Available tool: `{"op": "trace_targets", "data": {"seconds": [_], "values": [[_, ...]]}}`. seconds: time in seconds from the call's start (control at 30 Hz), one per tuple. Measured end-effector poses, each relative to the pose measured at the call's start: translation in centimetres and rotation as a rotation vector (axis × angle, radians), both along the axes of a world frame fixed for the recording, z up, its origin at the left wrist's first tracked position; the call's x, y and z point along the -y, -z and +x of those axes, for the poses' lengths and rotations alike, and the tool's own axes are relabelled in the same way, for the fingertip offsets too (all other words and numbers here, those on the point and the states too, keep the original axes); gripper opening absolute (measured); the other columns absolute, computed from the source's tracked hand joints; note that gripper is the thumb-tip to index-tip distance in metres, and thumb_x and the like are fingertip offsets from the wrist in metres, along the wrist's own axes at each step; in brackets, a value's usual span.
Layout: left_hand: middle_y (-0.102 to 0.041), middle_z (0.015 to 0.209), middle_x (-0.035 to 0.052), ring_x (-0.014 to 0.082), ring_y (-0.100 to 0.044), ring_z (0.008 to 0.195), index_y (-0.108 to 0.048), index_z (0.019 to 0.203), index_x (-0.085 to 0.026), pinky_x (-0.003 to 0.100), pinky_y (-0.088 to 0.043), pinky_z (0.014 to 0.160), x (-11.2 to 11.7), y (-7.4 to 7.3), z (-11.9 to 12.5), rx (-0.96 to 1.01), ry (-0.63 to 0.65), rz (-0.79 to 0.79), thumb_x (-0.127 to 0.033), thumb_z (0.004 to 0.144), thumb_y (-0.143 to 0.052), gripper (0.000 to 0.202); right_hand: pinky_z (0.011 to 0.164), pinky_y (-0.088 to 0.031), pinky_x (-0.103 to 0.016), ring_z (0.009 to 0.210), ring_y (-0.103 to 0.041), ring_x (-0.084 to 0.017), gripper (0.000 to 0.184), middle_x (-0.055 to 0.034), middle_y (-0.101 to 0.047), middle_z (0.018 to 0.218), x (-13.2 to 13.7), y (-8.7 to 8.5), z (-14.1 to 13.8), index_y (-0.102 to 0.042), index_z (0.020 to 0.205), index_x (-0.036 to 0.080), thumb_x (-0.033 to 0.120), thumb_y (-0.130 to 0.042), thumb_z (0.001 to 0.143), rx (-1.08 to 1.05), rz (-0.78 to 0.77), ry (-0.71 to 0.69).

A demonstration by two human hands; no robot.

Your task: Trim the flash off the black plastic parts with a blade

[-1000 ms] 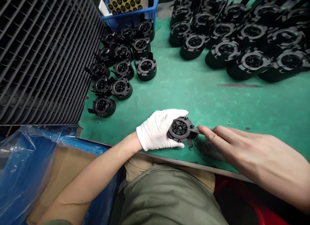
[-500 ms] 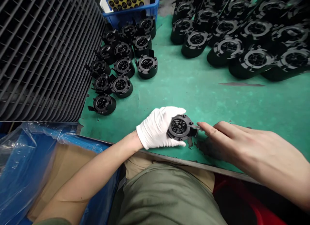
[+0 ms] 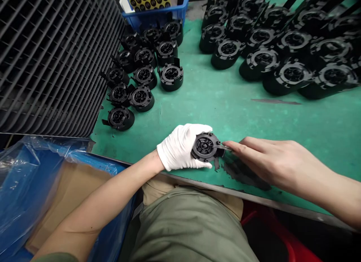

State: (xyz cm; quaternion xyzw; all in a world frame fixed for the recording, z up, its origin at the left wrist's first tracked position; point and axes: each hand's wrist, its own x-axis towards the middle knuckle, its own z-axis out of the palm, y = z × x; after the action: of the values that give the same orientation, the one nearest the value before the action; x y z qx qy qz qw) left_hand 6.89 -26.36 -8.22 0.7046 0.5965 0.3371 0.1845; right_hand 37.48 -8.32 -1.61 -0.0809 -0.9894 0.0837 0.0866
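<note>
My left hand [image 3: 180,147], in a white glove, is closed around a round black plastic part [image 3: 205,147] held near the front edge of the green table [image 3: 225,104]. My bare right hand [image 3: 259,158] pinches a small thin metal blade [image 3: 222,146] whose tip rests on the part's face. Dark plastic shavings [image 3: 242,171] lie on the mat just below my right hand.
A group of like black round parts [image 3: 141,74] sits at the left; larger black parts [image 3: 282,47] crowd the back right. A blue bin [image 3: 158,10] with a sticker sheet stands at the back. A black slatted grille [image 3: 50,59] fills the left. A blue-bagged cardboard box [image 3: 56,194] is lower left.
The view has shifted a little; both hands and the part sit slightly higher and further left. The blade stays on the part's face.
</note>
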Motion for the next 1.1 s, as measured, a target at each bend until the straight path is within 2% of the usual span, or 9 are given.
{"op": "trace_targets", "data": {"seconds": [0.07, 0.17, 0.33, 0.47, 0.57, 0.7, 0.83, 1.0, 1.1], "values": [[-0.084, 0.161, 0.0257, 0.0487, -0.087, 0.151, -0.066, 0.169, -0.022, 0.069, -0.072, 0.132, 0.1, 0.1, 0.7, -0.005, -0.096, 0.001, -0.111, 0.087, -0.095, 0.125, 0.064, -0.057, -0.038, 0.075, -0.079, -0.024, 0.037, -0.0039, -0.084, 0.1, 0.9, 0.1, 0.3, -0.081, 0.156, 0.025, 0.019, -0.059, 0.126, -0.106, -0.008, 0.036], [-0.086, 0.15, 0.0218, 0.0491, -0.089, 0.142, -0.074, 0.154, -0.023, 0.068, -0.075, 0.128, 0.3, 0.0, 1.7, 0.012, -0.236, -0.009, -0.114, 0.073, -0.101, 0.125, 0.07, -0.065, -0.038, 0.084, -0.086, -0.027, 0.043, -0.0082, -0.089, 0.113, 3.0, -0.4, 0.9, -0.072, 0.166, 0.023, 0.016, -0.065, 0.124, -0.163, -0.015, 0.126], [-0.085, 0.153, 0.0218, 0.0475, -0.089, 0.144, -0.073, 0.157, -0.023, 0.065, -0.075, 0.129, 0.3, -0.3, 2.3, 0.043, -0.273, 0.015, -0.112, 0.073, -0.104, 0.126, 0.065, -0.057, -0.039, 0.077, -0.079, -0.027, 0.059, -0.007, -0.083, 0.104, 5.6, -1.0, 0.7, -0.058, 0.182, 0.021, 0.012, -0.055, 0.124, -0.079, 0.104, 0.085], [-0.087, 0.151, 0.02, 0.0488, -0.089, 0.144, -0.075, 0.158, -0.025, 0.066, -0.075, 0.129, 0.2, -0.5, 2.1, 0.031, -0.274, -0.051, -0.109, 0.069, -0.109, 0.127, 0.06, -0.05, -0.041, 0.073, -0.072, -0.028, 0.057, -0.008, -0.077, 0.095, 5.8, -1.3, -0.6, -0.071, 0.171, 0.015, 0.005, -0.052, 0.117, -0.044, 0.171, 0.069], [-0.085, 0.157, 0.0227, 0.0507, -0.088, 0.148, -0.069, 0.165, -0.022, 0.067, -0.074, 0.13, 0.3, -0.2, 2.1, 0.011, -0.287, -0.072, -0.109, 0.067, -0.109, 0.137, 0.062, -0.051, -0.043, 0.069, -0.067, -0.028, 0.054, -0.0082, -0.075, 0.092, 6.1, -1.9, -1.6, -0.083, 0.156, 0.017, 0.001, -0.052, 0.114, 0.002, 0.199, 0.066], [-0.085, 0.157, 0.0233, 0.0499, -0.088, 0.147, -0.067, 0.167, -0.021, 0.066, -0.075, 0.127, 0.4, 0.1, 2.0, 0.001, -0.267, -0.062, -0.107, 0.07, -0.11, 0.136, 0.064, -0.053, -0.045, 0.07, -0.066, -0.028, 0.053, -0.0084, -0.071, 0.089, 6.3, -2.6, -2.1, -0.087, 0.143, 0.014, -0.004, -0.047, 0.113, 0.016, 0.245, 0.029], [-0.086, 0.154, 0.0231, 0.0483, -0.089, 0.143, -0.068, 0.166, -0.02, 0.064, -0.076, 0.124, 0.4, -0.1, 2.1, 0.009, -0.251, -0.049, -0.106, 0.073, -0.109, 0.133, 0.067, -0.053, -0.046, 0.076, -0.07, -0.03, 0.054, -0.0101, -0.072, 0.092, 6.2, -2.4, -1.8, -0.086, 0.149, 0.011, -0.003, -0.05, 0.112, 0.0, 0.211, 0.027], [-0.086, 0.154, 0.0214, 0.0495, -0.089, 0.145, -0.071, 0.164, -0.023, 0.066, -0.076, 0.125, 0.2, -0.4, 2.1, 0.017, -0.258, -0.075, -0.107, 0.07, -0.11, 0.132, 0.069, -0.054, -0.046, 0.082, -0.073, -0.033, 0.064, -0.0111, -0.074, 0.097, 6.5, -2.0, -1.5, -0.084, 0.159, 0.02, -0.002, -0.05, 0.11, 0.003, 0.122, 0.077], [-0.088, 0.152, 0.02, 0.0495, -0.089, 0.144, -0.074, 0.16, -0.024, 0.065, -0.076, 0.123, 0.1, -0.6, 2.2, 0.033, -0.263, -0.088, -0.105, 0.07, -0.111, 0.127, 0.067, -0.053, -0.047, 0.08, -0.072, -0.032, 0.059, -0.0111, -0.073, 0.095, 6.7, -2.0, -1.6, -0.083, 0.156, 0.014, -0.003, -0.05, 0.11, 0.0, 0.129, 0.08]]}}
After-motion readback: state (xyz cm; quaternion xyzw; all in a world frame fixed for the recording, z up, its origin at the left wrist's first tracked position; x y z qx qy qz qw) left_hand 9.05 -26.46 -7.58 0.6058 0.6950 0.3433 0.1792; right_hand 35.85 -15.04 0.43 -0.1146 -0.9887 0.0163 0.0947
